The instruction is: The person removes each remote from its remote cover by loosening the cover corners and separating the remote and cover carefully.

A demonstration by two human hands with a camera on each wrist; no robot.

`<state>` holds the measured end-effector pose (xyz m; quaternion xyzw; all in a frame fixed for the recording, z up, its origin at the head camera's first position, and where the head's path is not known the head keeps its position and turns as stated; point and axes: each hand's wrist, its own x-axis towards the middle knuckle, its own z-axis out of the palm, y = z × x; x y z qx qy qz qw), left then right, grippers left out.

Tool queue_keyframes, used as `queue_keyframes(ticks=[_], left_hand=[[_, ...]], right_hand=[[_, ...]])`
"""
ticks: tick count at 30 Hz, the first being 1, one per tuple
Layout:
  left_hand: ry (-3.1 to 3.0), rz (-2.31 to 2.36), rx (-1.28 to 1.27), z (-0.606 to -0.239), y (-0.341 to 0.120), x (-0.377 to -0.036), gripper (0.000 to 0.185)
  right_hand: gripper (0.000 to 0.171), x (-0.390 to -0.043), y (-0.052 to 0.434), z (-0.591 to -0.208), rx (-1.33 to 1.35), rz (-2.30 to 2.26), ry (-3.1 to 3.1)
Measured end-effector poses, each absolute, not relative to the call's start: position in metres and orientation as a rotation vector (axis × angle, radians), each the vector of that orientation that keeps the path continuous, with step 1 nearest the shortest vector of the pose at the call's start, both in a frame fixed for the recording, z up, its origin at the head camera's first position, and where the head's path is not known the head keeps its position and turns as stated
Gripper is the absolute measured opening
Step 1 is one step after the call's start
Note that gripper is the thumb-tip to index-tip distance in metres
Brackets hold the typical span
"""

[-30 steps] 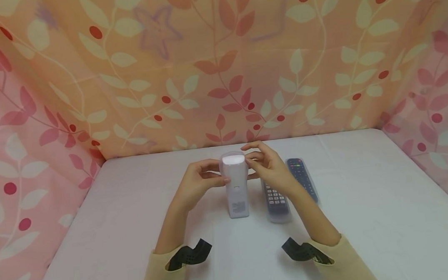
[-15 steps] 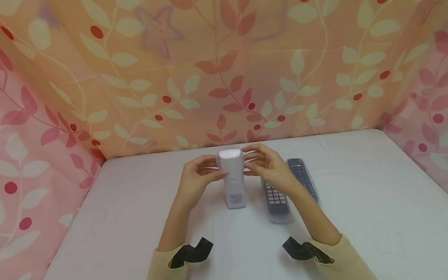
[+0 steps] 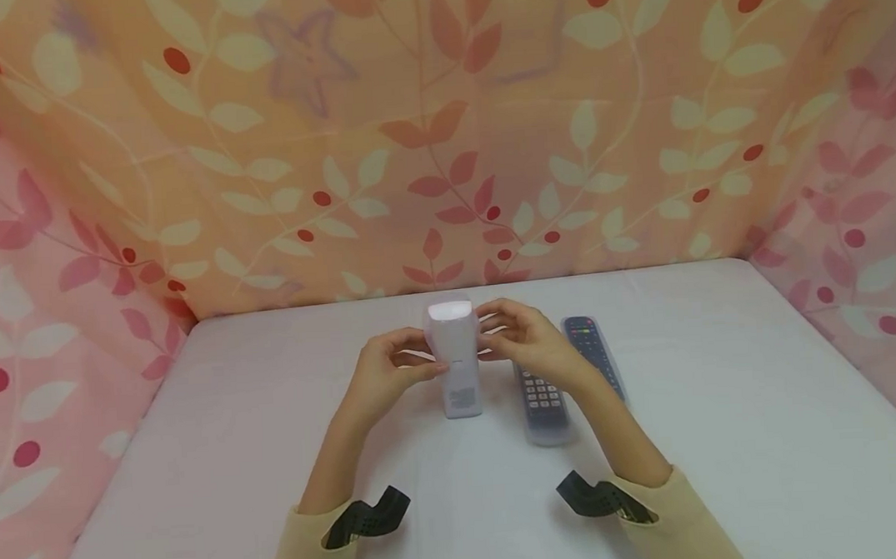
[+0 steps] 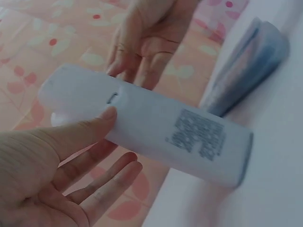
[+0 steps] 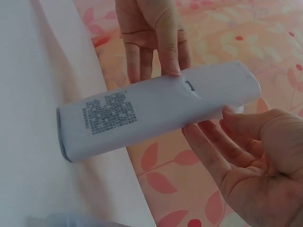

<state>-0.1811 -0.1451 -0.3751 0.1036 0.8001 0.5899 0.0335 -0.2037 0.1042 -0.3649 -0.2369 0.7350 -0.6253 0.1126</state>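
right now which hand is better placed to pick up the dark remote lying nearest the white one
Right. The right hand is directly above that dark remote, while the left hand is on the far side of the white remote, its thumb pressed to the back.

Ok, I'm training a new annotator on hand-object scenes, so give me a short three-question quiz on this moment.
1. True or false: the white remote lies flat on the table.
2. Multiple choice: what lies beside the right hand? A) two dark remotes in clear sleeves B) a phone C) a cup
3. Which side of the white remote faces the head camera: the buttons or the back with the printed label?

Key
1. False: it stands tilted, lower end on the table, top held between the left hand and the right hand.
2. A: the dark remotes.
3. The back with the printed label.
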Motion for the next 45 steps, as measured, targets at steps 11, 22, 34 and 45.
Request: queue_keyframes(ticks=[11, 22, 34, 45], left_hand=[[2.530, 1.815, 0.403, -0.397, -0.136, -0.179, 0.028], [2.576, 1.864, 0.430, -0.398, -0.135, -0.179, 0.027], [2.550, 1.854, 0.408, -0.400, -0.139, -0.182, 0.029], [2.515, 1.826, 0.387, -0.400, -0.141, -0.183, 0.033]], right_hand=[[0.042, -0.202, 0.110, -0.373, -0.723, -1.654, 2.318], [0.038, -0.203, 0.101, -0.381, -0.776, -1.603, 2.385], [0.025, -0.200, 0.092, -0.386, -0.729, -1.588, 2.491], [0.026, -0.197, 0.090, -0.388, -0.744, -1.589, 2.527]])
